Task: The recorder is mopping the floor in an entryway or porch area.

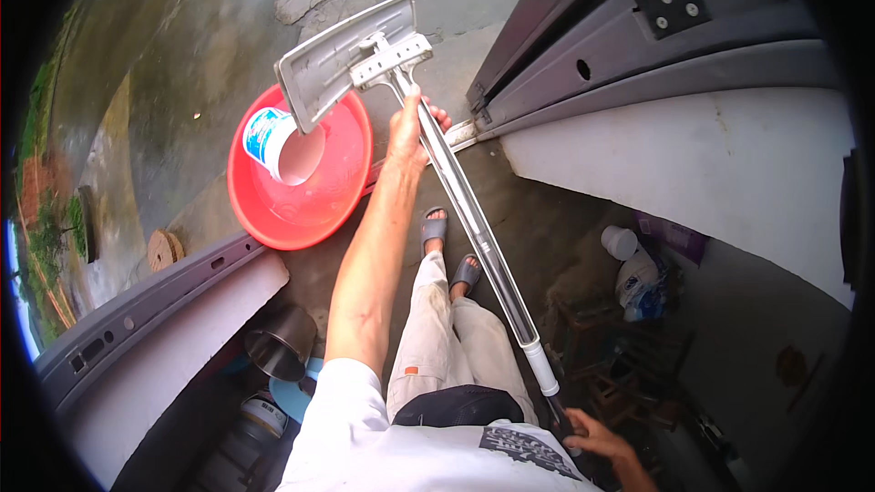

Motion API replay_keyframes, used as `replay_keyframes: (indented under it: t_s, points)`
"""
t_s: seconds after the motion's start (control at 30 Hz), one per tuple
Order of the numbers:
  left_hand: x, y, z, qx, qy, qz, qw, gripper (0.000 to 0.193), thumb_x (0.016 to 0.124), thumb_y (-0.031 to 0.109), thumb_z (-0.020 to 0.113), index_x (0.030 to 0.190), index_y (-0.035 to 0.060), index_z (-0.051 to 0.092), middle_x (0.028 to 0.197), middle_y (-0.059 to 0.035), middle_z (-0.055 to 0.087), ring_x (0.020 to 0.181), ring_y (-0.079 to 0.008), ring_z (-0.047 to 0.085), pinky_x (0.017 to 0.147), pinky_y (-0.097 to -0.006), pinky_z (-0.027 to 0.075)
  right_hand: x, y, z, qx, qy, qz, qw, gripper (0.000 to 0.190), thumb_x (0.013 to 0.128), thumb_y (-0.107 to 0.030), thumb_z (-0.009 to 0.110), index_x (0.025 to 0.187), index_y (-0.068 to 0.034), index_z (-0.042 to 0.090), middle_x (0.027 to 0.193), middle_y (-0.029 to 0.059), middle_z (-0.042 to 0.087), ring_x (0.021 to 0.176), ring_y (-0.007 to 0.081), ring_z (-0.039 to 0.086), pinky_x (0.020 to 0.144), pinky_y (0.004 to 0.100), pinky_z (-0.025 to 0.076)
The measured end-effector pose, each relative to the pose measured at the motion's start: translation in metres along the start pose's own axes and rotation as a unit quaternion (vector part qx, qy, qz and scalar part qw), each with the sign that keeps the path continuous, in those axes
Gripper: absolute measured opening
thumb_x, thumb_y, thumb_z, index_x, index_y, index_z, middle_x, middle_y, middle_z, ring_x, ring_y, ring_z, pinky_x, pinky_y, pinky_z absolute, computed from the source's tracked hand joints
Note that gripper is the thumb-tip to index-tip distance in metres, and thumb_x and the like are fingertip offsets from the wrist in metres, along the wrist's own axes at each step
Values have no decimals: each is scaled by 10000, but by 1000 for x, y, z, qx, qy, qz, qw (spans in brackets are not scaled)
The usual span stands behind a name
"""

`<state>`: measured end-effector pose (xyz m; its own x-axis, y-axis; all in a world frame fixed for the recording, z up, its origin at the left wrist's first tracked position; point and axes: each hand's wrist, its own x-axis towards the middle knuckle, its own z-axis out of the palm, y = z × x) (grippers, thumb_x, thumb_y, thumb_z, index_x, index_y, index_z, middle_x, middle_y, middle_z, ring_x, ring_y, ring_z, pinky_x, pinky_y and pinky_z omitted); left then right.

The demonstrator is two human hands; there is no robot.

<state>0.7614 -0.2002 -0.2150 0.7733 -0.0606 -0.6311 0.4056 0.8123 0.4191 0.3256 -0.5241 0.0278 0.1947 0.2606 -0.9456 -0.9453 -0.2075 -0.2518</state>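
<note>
A flat mop with a bare white-grey plate head (348, 58) and a metal pole (478, 236) runs diagonally in front of my body. My left hand (412, 130) is wrapped around the pole just below the head. Near my right hip, my right hand (596, 433) holds the dark grip at the pole's other end. To the left of my left hand stands a red plastic basin (301, 222) with some water in it. A white plastic bucket with a blue label (268, 139) lies tilted inside it. The mop head's lower corner overlaps the bucket in view.
An open dark metal door (588, 41) stands at the right, beside a white wall (670, 164). A door frame (164, 287) runs along the left, with a metal pot (281, 345) below. Wooden stools (608, 389) crowd the dim right side. Wet concrete (205, 34) lies outside.
</note>
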Motion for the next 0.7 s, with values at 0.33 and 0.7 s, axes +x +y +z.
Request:
replay_keyframes:
  t_s: [0.33,0.7]
  points:
    - [-51,-49,0,126,-51,-52,989,539,807,492,545,1056,24,447,991,-165,547,904,-296,566,769,-421,489,87,-39,39,-90,202,-79,972,186,756,-171,635,698,-23,538,494,1,483,446,73,464,408,256,363]
    - [-91,-148,-44,102,120,-170,973,247,816,222,606,754,115,392,540,12,400,403,-87,383,363,-251,350,234,-180,41,141,-5,-75,987,287,824,-187,570,633,-124,366,491,-53,356,351,32,308,318,201,250]
